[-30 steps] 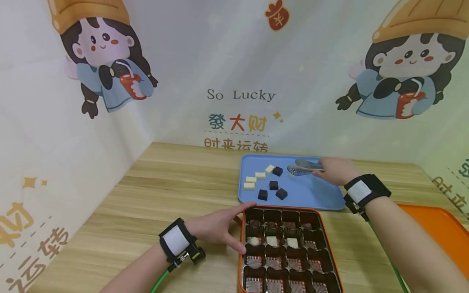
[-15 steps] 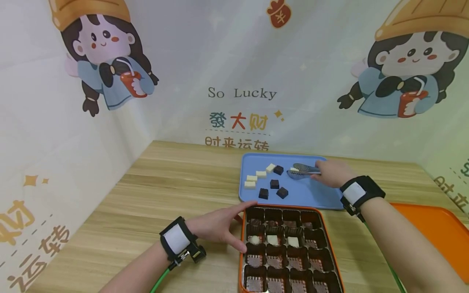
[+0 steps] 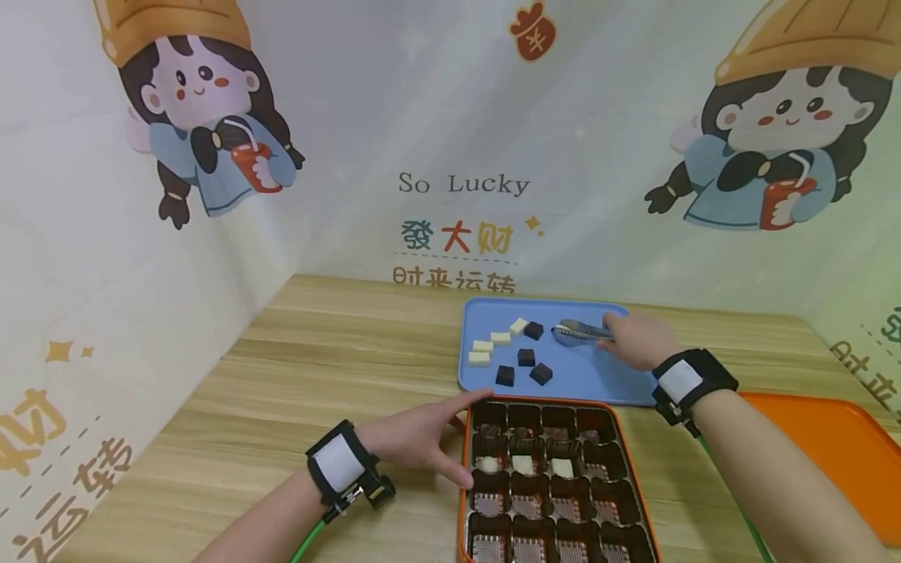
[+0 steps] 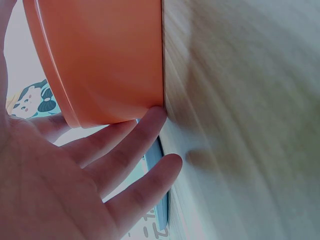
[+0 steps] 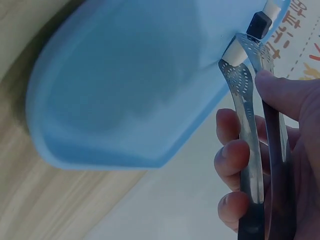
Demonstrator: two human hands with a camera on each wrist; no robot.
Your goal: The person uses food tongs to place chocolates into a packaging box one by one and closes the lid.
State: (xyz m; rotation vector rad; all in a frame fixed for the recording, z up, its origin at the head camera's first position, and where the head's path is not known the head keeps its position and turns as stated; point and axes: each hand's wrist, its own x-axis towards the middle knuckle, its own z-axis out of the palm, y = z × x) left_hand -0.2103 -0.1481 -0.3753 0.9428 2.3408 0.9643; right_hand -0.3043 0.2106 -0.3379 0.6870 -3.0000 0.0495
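Note:
My right hand (image 3: 642, 341) grips metal tongs (image 3: 581, 331) over the blue tray (image 3: 598, 375). In the right wrist view, a white chocolate piece (image 5: 234, 54) sits between their perforated tips. Left of the tongs, several white chocolate pieces (image 3: 500, 338) and several dark ones (image 3: 541, 374) lie on the tray. My left hand (image 3: 415, 435) rests against the left side of an orange box (image 3: 464, 508), thumb at the rim and index finger at its far corner. Dark chocolates (image 3: 556, 432) occupy the box's far row; three white ones (image 3: 522, 464) sit in the second row.
Further right, an orange tray (image 3: 823, 446) lies on the wooden table (image 3: 317, 352), partly behind my right forearm. The box stands close to the blue tray's near edge. A printed cloth (image 3: 450, 117) hangs behind and at the sides.
The tongs' tips have come together around the white piece, which showed between them half a second ago. My right hand has shifted slightly left; my left hand has stayed put.

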